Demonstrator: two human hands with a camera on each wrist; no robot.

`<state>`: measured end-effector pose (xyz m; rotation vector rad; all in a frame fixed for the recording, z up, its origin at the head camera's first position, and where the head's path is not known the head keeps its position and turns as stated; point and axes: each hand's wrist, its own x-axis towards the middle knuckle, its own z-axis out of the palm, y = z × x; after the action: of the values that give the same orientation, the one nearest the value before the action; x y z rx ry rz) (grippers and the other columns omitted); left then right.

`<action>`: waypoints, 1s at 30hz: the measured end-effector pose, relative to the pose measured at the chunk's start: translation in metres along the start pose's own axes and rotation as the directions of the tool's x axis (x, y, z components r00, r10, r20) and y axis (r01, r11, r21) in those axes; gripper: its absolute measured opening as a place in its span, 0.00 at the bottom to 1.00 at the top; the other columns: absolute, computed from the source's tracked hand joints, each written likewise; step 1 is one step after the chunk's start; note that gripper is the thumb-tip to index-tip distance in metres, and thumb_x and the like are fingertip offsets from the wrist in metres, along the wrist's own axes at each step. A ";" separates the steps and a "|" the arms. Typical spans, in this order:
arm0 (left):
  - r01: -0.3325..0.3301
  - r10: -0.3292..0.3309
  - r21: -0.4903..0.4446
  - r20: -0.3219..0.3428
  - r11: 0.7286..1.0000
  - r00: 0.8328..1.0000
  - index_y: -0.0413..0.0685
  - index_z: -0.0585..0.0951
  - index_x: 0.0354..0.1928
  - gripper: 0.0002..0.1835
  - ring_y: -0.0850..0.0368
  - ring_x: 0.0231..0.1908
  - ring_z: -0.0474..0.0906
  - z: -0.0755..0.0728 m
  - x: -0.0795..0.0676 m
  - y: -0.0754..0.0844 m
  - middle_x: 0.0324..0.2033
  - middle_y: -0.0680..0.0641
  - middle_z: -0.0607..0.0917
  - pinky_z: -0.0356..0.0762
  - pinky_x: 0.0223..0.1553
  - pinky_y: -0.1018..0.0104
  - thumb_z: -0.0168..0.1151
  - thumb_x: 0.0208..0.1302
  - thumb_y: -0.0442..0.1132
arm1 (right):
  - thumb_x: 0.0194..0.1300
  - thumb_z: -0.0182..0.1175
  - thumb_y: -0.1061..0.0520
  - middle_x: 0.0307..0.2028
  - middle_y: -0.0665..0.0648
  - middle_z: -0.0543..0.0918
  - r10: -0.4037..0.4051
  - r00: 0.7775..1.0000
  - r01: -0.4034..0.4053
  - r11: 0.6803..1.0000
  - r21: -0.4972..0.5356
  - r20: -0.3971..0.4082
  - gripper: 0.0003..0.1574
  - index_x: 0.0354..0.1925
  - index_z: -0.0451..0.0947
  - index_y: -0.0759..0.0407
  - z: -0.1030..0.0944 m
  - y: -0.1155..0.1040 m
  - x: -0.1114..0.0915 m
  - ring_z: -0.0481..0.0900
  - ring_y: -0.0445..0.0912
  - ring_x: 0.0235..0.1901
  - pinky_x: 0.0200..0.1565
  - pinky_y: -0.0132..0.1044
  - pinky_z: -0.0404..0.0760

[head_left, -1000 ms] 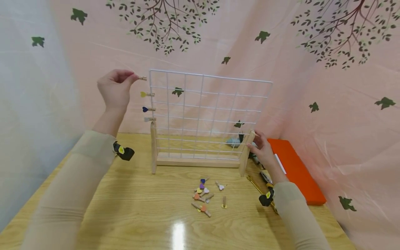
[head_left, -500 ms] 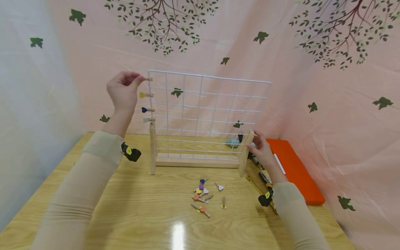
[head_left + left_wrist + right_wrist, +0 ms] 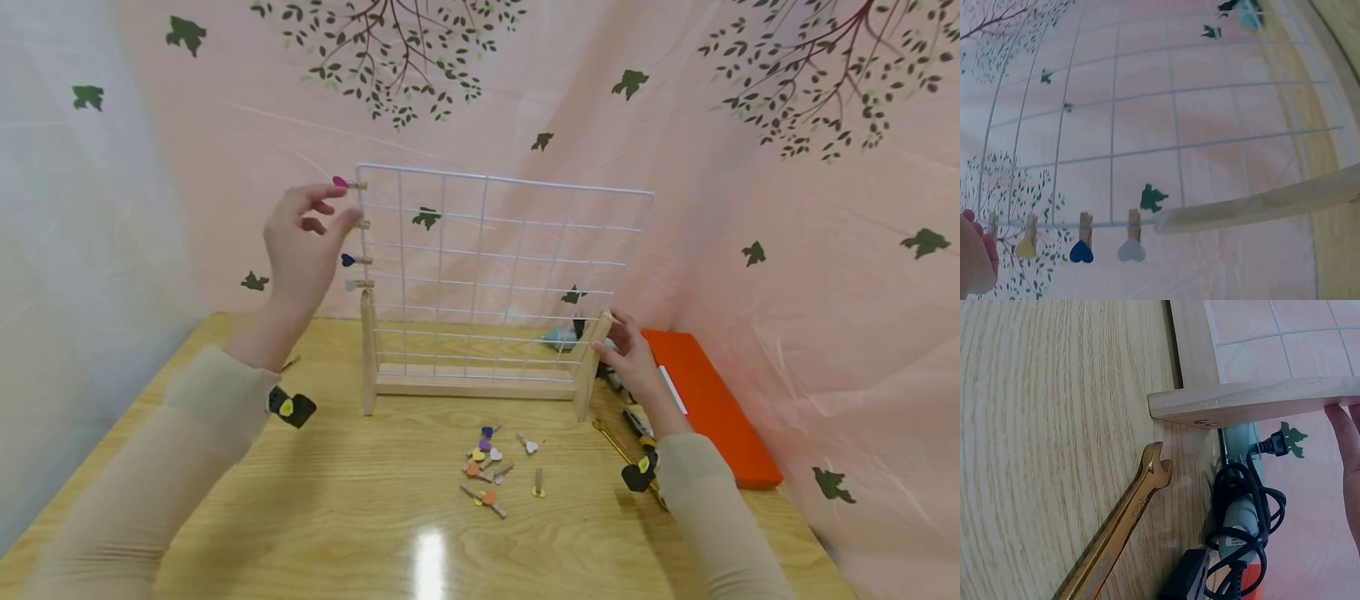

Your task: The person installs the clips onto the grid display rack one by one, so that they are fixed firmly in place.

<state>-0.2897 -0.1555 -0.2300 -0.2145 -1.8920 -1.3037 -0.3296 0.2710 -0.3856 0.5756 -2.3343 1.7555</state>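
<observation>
A white wire grid (image 3: 487, 179) stands upright in a wooden stand (image 3: 472, 388). On its left edge hang several small clothespins with hearts: a pink-heart clothespin (image 3: 356, 185) at the top, then a yellow one (image 3: 1026, 245), a dark blue-heart clothespin (image 3: 356, 261) and a grey-heart clothespin (image 3: 358, 285). Beside the upper ones is my left hand (image 3: 303, 237), thumb and index finger spread apart, index fingertip at the pink heart; whether it touches is unclear. My right hand (image 3: 632, 358) grips the stand's right post (image 3: 592, 367) between thumb and fingers, partly hidden behind it.
A pile of heart clothespins (image 3: 483, 467) lies before the stand. On the right are a golden wrench (image 3: 1125, 519), pliers (image 3: 637, 427) and an orange-red box (image 3: 712, 408). A pale blue corded tool (image 3: 1238, 525) lies behind the right post.
My left hand has brought the pink-heart clothespin rightward onto the grid's top left edge and let it go. Its fingers have parted and moved slightly down. My right hand stays on the post.
</observation>
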 end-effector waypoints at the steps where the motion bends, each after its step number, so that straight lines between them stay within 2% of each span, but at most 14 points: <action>1: -0.017 0.016 0.005 0.048 1.000 0.999 0.45 0.79 0.45 0.20 0.61 0.38 0.69 0.003 -0.007 -0.002 0.41 0.48 0.79 0.66 0.33 0.76 0.64 0.52 0.46 | 0.62 0.52 0.65 0.59 0.70 0.62 0.001 1.000 -0.001 1.000 -0.003 0.000 0.38 0.66 0.47 0.60 0.000 0.000 0.000 0.61 0.58 0.58 0.43 0.22 0.74; 3: -0.053 0.053 -0.004 0.158 0.999 0.986 0.45 0.78 0.46 0.20 0.59 0.38 0.69 0.009 -0.023 -0.010 0.42 0.47 0.79 0.68 0.34 0.73 0.64 0.52 0.45 | 0.62 0.52 0.64 0.59 0.70 0.61 0.001 1.000 -0.001 1.000 -0.009 0.002 0.38 0.66 0.47 0.60 -0.001 0.000 0.000 0.62 0.57 0.58 0.44 0.21 0.74; 5: -0.083 0.079 0.004 0.275 0.997 0.958 0.47 0.78 0.47 0.20 0.59 0.38 0.70 0.018 -0.042 -0.021 0.42 0.48 0.80 0.70 0.35 0.70 0.65 0.51 0.46 | 0.62 0.52 0.64 0.59 0.70 0.61 -0.002 1.000 0.002 1.000 -0.010 0.003 0.38 0.66 0.47 0.60 -0.001 0.001 0.000 0.63 0.55 0.57 0.43 0.21 0.74; 7: -0.095 0.083 0.010 0.395 0.995 0.915 0.49 0.77 0.48 0.21 0.59 0.39 0.71 0.026 -0.066 -0.031 0.42 0.50 0.80 0.70 0.36 0.64 0.65 0.51 0.46 | 0.62 0.52 0.64 0.59 0.70 0.61 -0.007 1.000 0.007 1.000 0.000 0.004 0.38 0.66 0.47 0.59 -0.002 0.003 0.001 0.65 0.52 0.56 0.43 0.22 0.75; 10: -0.108 0.074 0.031 0.541 0.994 0.838 0.51 0.78 0.48 0.22 0.60 0.40 0.71 0.041 -0.102 -0.050 0.41 0.52 0.81 0.71 0.36 0.61 0.67 0.48 0.47 | 0.62 0.52 0.65 0.59 0.70 0.62 -0.019 1.000 0.019 1.000 0.016 0.005 0.38 0.66 0.48 0.58 -0.004 0.009 0.004 0.67 0.48 0.54 0.43 0.23 0.75; 14: -0.133 0.066 0.044 0.690 0.990 0.721 0.53 0.79 0.46 0.23 0.58 0.41 0.72 0.057 -0.146 -0.070 0.40 0.55 0.81 0.72 0.39 0.61 0.68 0.45 0.49 | 0.62 0.53 0.64 0.59 0.68 0.63 -0.031 1.000 0.031 1.000 0.007 0.006 0.38 0.66 0.49 0.54 -0.007 0.020 0.007 0.68 0.42 0.53 0.44 0.24 0.75; 16: -0.147 0.075 0.028 0.754 0.989 0.652 0.53 0.79 0.45 0.22 0.57 0.41 0.73 0.063 -0.164 -0.078 0.38 0.56 0.81 0.73 0.40 0.59 0.68 0.45 0.48 | 0.62 0.54 0.61 0.59 0.66 0.63 -0.031 0.999 0.031 0.999 -0.008 0.005 0.38 0.66 0.50 0.51 -0.008 0.023 0.008 0.68 0.41 0.53 0.45 0.24 0.75; 19: -0.148 0.103 -0.029 0.847 0.989 0.521 0.53 0.79 0.45 0.22 0.58 0.40 0.73 0.070 -0.188 -0.086 0.37 0.56 0.81 0.73 0.43 0.61 0.69 0.44 0.45 | 0.61 0.55 0.59 0.58 0.65 0.64 -0.035 0.999 0.035 0.999 -0.018 -0.002 0.38 0.66 0.50 0.49 -0.009 0.025 0.009 0.68 0.44 0.54 0.45 0.24 0.75; 21: -0.160 0.126 -0.062 0.896 0.985 0.427 0.53 0.80 0.44 0.20 0.61 0.39 0.73 0.073 -0.200 -0.088 0.35 0.56 0.80 0.72 0.43 0.64 0.69 0.45 0.44 | 0.61 0.55 0.59 0.58 0.65 0.64 -0.038 0.999 0.038 0.999 -0.019 -0.002 0.38 0.66 0.50 0.50 -0.009 0.025 0.008 0.68 0.46 0.54 0.45 0.24 0.75; 23: -0.224 0.178 -0.103 0.922 0.969 0.343 0.53 0.81 0.42 0.19 0.65 0.38 0.72 0.076 -0.210 -0.088 0.34 0.57 0.80 0.71 0.43 0.69 0.68 0.45 0.47 | 0.61 0.55 0.59 0.59 0.65 0.64 -0.042 0.999 0.042 0.999 -0.019 0.000 0.39 0.66 0.49 0.51 -0.009 0.026 0.008 0.67 0.46 0.54 0.45 0.24 0.75; 24: -0.276 0.208 -0.121 0.928 0.954 0.310 0.54 0.81 0.41 0.18 0.66 0.37 0.71 0.078 -0.214 -0.088 0.33 0.58 0.80 0.70 0.42 0.72 0.68 0.45 0.49 | 0.61 0.55 0.59 0.59 0.65 0.64 -0.039 0.999 0.039 0.999 -0.017 -0.003 0.39 0.66 0.50 0.51 -0.009 0.026 0.008 0.67 0.45 0.54 0.45 0.24 0.75; 26: -0.369 0.263 -0.156 0.929 0.916 0.261 0.55 0.82 0.38 0.17 0.69 0.35 0.70 0.081 -0.221 -0.088 0.31 0.60 0.80 0.69 0.41 0.77 0.67 0.44 0.51 | 0.62 0.54 0.59 0.59 0.65 0.64 -0.037 0.999 0.037 0.999 -0.005 0.001 0.39 0.66 0.49 0.51 -0.009 0.026 0.008 0.68 0.44 0.54 0.45 0.24 0.75; 27: -0.413 0.290 -0.171 0.925 0.895 0.245 0.55 0.82 0.37 0.17 0.69 0.34 0.70 0.082 -0.224 -0.087 0.31 0.61 0.80 0.68 0.39 0.79 0.67 0.43 0.52 | 0.62 0.54 0.59 0.59 0.65 0.64 -0.034 0.999 0.034 0.999 0.000 0.004 0.38 0.66 0.49 0.51 -0.009 0.026 0.008 0.68 0.43 0.54 0.45 0.24 0.75; 30: -0.477 0.330 -0.195 0.919 0.857 0.216 0.55 0.82 0.33 0.14 0.71 0.31 0.70 0.083 -0.230 -0.086 0.28 0.62 0.80 0.66 0.37 0.82 0.67 0.43 0.51 | 0.62 0.54 0.60 0.59 0.65 0.64 -0.024 1.000 0.023 1.000 0.021 0.006 0.38 0.66 0.50 0.51 -0.009 0.026 0.007 0.68 0.41 0.53 0.44 0.25 0.76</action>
<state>-0.2285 -0.0570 -0.4617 -1.6332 -2.5468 -0.6157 -0.3466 0.2839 -0.4035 0.6105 -2.3064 1.7725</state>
